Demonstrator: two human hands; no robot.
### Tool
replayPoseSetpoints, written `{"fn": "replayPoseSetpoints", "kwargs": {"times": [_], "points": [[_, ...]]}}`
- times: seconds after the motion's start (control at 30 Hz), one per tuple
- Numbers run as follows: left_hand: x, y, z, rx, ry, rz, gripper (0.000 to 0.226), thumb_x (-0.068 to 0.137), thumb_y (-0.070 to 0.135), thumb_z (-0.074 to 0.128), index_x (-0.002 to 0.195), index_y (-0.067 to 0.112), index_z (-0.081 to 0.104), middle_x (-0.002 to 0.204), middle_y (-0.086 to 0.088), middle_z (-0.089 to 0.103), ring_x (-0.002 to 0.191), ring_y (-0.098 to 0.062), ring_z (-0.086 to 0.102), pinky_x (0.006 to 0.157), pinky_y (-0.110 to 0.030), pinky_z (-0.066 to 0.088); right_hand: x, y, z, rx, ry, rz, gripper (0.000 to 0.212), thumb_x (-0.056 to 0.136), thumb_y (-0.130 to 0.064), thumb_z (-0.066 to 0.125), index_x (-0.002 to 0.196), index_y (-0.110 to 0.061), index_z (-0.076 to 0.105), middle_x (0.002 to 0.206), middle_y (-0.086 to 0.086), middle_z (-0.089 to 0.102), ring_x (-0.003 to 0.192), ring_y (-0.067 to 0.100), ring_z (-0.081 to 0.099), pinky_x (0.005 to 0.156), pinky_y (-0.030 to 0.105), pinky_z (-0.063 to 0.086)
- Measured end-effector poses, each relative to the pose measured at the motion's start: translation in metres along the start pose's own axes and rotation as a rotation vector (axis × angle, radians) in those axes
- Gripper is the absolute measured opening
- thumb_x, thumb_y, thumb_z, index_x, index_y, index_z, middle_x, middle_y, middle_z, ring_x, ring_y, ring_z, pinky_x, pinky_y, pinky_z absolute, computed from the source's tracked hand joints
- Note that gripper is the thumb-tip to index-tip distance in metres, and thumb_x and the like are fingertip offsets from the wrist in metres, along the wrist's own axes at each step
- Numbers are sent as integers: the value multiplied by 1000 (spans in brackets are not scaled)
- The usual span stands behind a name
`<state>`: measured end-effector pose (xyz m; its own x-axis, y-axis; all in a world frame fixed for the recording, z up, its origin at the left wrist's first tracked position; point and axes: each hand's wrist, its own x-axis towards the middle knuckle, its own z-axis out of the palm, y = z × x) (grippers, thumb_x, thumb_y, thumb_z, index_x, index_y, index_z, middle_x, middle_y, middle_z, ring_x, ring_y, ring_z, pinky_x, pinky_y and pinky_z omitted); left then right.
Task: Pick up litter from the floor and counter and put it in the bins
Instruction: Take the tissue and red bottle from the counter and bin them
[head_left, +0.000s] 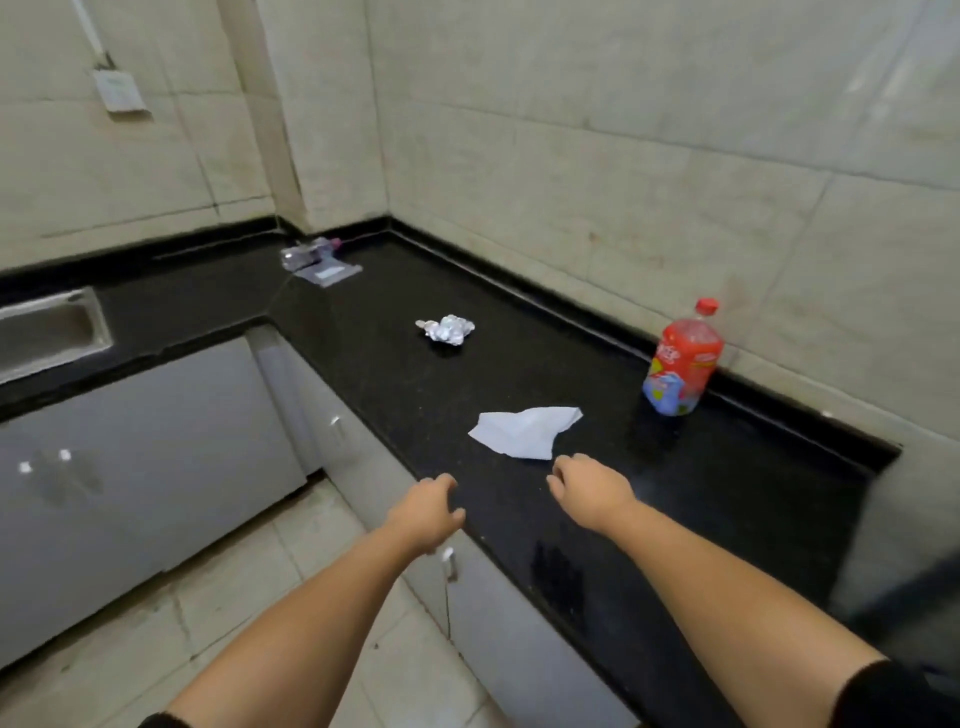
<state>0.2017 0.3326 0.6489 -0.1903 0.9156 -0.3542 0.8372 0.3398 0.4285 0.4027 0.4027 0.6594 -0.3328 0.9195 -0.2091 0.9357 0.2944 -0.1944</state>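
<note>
A white paper tissue (524, 431) lies flat on the black counter (701, 499), just beyond my hands. Farther back sits a crumpled ball of foil (448, 329). In the far corner lie a crushed clear plastic bottle (307, 254) and a clear plastic wrapper (330, 272). A red plastic bottle (681, 361) with a red cap stands upright by the right wall. My right hand (589, 491) hovers over the counter a little short of the tissue, fingers curled and holding nothing. My left hand (428, 512) is at the counter's front edge, also holding nothing.
A steel sink (49, 332) is set into the counter at the left. Grey cabinet doors (145, 447) run below the counter. Tiled floor (249, 613) lies under my arms. Tiled walls close the corner. No bin is in view.
</note>
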Motion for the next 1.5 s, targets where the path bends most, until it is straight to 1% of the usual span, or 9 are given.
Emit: {"fn": "replayPoseSetpoints", "kwargs": {"times": [0.3, 0.47, 0.53, 0.67, 0.77, 0.93, 1.1, 1.3, 1.5], "points": [[147, 91, 4, 218, -173, 225, 58, 93, 29, 47, 146, 24, 26, 146, -13, 31, 133, -35, 40, 105, -43, 39, 88, 99, -96, 33, 322, 344, 34, 95, -27, 45, 123, -10, 53, 131, 18, 47, 114, 39, 55, 90, 46, 49], [198, 92, 20, 422, -329, 379, 63, 91, 40, 48, 147, 33, 19, 157, -13, 9, 141, -35, 25, 113, -48, 31, 141, 130, -150, 21, 479, 486, 45, 91, -19, 50, 134, -12, 43, 137, 24, 39, 115, 46, 52, 94, 51, 46], [212, 86, 29, 541, -344, 457, 59, 92, 38, 43, 146, 36, 20, 158, -10, 9, 142, -34, 20, 110, -51, 32, 160, 143, -162, 13, 451, 552, 50, 93, -22, 48, 141, -16, 37, 146, 23, 32, 125, 45, 46, 102, 48, 41], [231, 83, 34, 643, -226, 621, 42, 93, 30, 42, 134, 24, 37, 140, -12, 34, 125, -32, 34, 92, -46, 45, 186, 161, -162, 11, 297, 624, 56, 97, -35, 43, 148, -26, 22, 160, 15, 9, 138, 43, 30, 110, 49, 33], [237, 82, 33, 617, -208, 631, 36, 95, 24, 39, 130, 15, 41, 135, -11, 38, 122, -30, 38, 90, -43, 48, 194, 167, -151, 1, 229, 641, 53, 96, -35, 45, 145, -20, 30, 157, 16, 14, 134, 45, 33, 109, 49, 36], [239, 84, 35, 595, -223, 589, 39, 91, 6, 43, 130, 9, 40, 136, -12, 39, 123, -28, 40, 93, -39, 45, 188, 160, -146, -108, 254, 561, 35, 95, -23, 49, 125, -6, 46, 129, 24, 40, 117, 44, 46, 96, 46, 43], [229, 89, 22, 384, -277, 432, 32, 92, 16, 51, 122, 8, 42, 131, -12, 41, 121, -30, 46, 98, -40, 44, 174, 153, -150, -44, 221, 492, 33, 95, -23, 51, 119, -3, 45, 123, 26, 43, 105, 46, 57, 88, 45, 47], [205, 96, -8, 171, 24, 301, 28, 92, 18, 48, 116, 4, 44, 123, -17, 45, 112, -36, 51, 91, -44, 44, 164, 134, -153, 70, 348, 282, 38, 93, -22, 56, 120, 2, 46, 122, 29, 44, 103, 47, 56, 92, 48, 47], [138, 67, -31, 79, 237, 126, 21, 92, 19, 49, 106, 4, 44, 115, -18, 47, 101, -39, 53, 80, -44, 45, 159, 74, -149, 136, 325, -21, 36, 91, -22, 59, 116, -1, 47, 120, 27, 46, 103, 45, 56, 93, 49, 47]]}}
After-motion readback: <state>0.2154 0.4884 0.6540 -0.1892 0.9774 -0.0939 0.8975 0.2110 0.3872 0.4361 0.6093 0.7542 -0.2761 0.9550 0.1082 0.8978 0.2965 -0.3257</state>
